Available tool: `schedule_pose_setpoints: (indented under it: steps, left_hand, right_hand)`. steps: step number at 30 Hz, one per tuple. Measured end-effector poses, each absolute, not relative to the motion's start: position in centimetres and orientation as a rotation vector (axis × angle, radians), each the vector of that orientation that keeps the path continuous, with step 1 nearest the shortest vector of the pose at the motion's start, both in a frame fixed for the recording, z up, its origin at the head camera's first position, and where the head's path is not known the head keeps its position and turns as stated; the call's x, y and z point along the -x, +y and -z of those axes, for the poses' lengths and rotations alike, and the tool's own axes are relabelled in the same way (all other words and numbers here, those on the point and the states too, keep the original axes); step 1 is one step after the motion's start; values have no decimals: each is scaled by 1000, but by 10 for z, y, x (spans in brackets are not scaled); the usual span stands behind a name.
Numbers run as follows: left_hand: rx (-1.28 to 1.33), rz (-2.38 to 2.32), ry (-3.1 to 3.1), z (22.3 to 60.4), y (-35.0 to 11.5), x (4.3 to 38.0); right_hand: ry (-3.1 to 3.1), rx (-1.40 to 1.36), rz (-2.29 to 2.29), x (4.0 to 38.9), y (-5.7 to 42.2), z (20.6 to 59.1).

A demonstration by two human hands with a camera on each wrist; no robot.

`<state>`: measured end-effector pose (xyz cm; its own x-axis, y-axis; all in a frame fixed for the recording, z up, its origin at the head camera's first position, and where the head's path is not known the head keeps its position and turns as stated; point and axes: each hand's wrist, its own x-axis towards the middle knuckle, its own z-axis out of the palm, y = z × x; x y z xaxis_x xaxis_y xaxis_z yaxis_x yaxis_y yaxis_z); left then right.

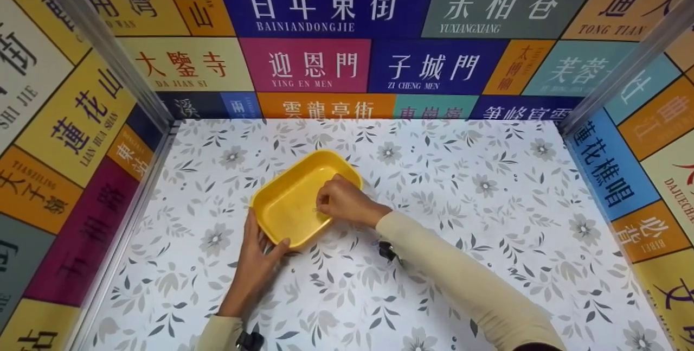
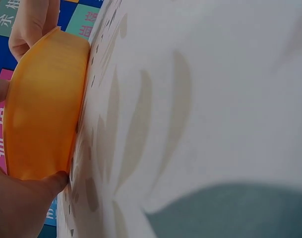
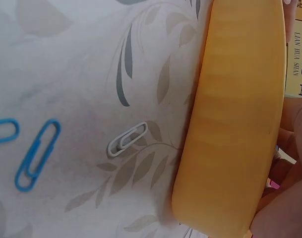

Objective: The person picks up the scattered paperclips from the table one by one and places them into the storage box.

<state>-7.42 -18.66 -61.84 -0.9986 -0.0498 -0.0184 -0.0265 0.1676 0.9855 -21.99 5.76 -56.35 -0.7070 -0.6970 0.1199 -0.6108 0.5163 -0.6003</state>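
Observation:
A yellow plastic tub (image 1: 287,191) lies on the patterned tabletop, turned at a slant. My left hand (image 1: 259,259) holds its near left corner, the thumb against the outer wall (image 2: 46,109) and the fingers along the left side. Above the tub's right part, my right hand (image 1: 349,202) has its fingers curled with the tips pinched together. A small pale outline at those fingertips looks like a paper clip, though it is faint. In the right wrist view, a white paper clip (image 3: 127,139) and a blue paper clip (image 3: 37,155) lie on the table beside the tub.
Another blue paper clip (image 3: 4,130) shows partly at the left edge of the right wrist view. Coloured panels with street names (image 1: 320,12) stand behind and at both sides of the white floral tabletop (image 1: 461,139). Metal corner posts (image 1: 116,52) rise at the back.

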Motion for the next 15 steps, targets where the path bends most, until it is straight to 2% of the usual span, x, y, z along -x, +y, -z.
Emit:
schedule_pose_setpoints:
  steps: [15]
  left_hand:
    - [-78,1990,-2385,616,-185,74]
  right_hand:
    - [2597,1045,851,230,51,571]
